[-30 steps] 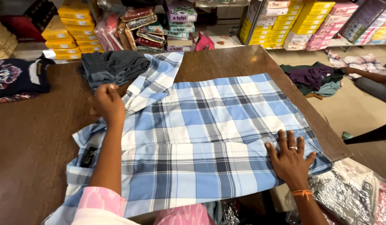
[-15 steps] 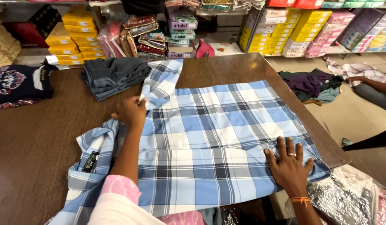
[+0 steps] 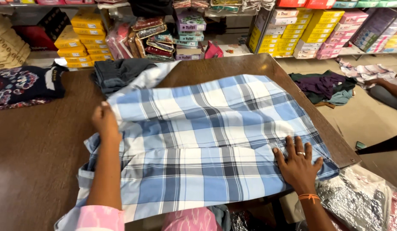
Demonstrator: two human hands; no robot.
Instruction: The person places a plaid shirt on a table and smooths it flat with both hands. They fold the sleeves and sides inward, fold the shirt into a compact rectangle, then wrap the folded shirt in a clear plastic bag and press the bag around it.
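Folding halfway done: left hand [image 3: 105,122] pinching checked shirt [image 3: 207,141] edge, right hand [image 3: 298,161] spread flat; bottom not folded yet.

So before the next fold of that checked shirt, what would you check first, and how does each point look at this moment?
1. Right hand flat on the shirt, pinning its near right corner: ok.
2. Left hand on the folded left edge: ok; whether it pinches or only presses: cannot tell.
3. Shirt lying flat on the table: mostly ok, with some ripples near the right hand.
4. Sleeve tucked in: not ok, it trails out toward the dark folded clothes.
5. Shirt fully on the table: not ok, the near edge hangs over.
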